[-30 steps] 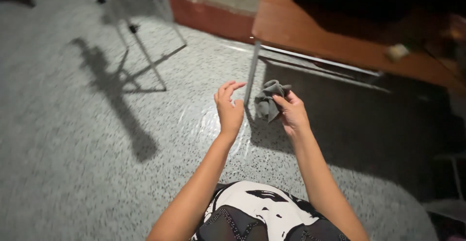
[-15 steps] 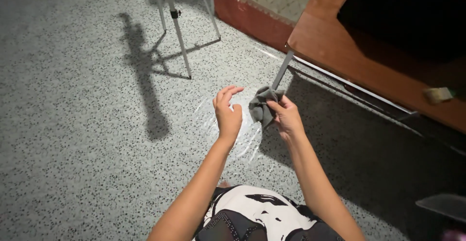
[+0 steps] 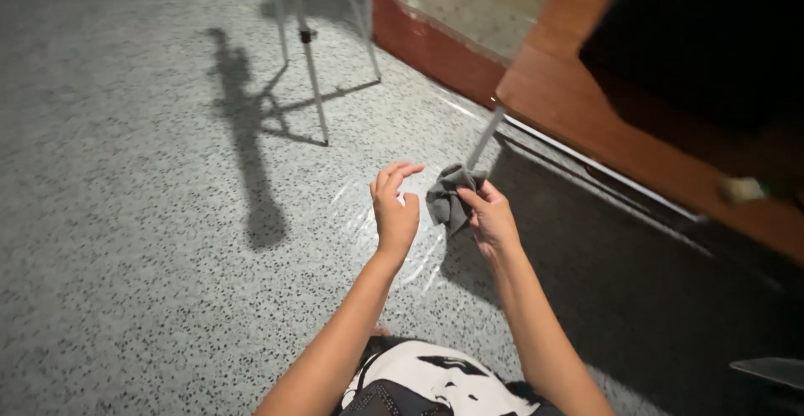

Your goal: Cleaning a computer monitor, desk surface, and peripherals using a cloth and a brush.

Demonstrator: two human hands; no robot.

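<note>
- Right hand (image 3: 488, 217) is closed in a pinch on a crumpled grey cloth (image 3: 446, 199), thumb and fingertips gripping its right edge while the rest of the cloth bunches and hangs to the left of the knuckles.
- Left hand (image 3: 394, 208) holds nothing; it is half open, fingers curled loosely forward and thumb raised, palm turned toward the cloth.
- Both hands are raised in front of the body, close together but apart, with the cloth between them and nearer the right one; the left fingers do not touch it.
- Below the hands lies a speckled grey terrazzo floor (image 3: 126, 257), with a glossy streak of reflected light just under the left hand.
- To the right stands a reddish-brown wooden table (image 3: 586, 123) on a slim grey metal leg (image 3: 486, 138); the top of that leg shows just above the cloth.
- On the table's far side sits a large black object (image 3: 703, 39), too dark to make out, and a small pale blurred object (image 3: 741, 189) lies near the table's right end.
- At the upper left, thin metal tripod legs (image 3: 308, 56) stand on the floor and cast a long dark shadow beside them.
- A dark red skirting strip (image 3: 427, 47) runs along the foot of the wall behind.
- A black and white patterned garment (image 3: 419, 382) shows at the lower edge, between the forearms.
</note>
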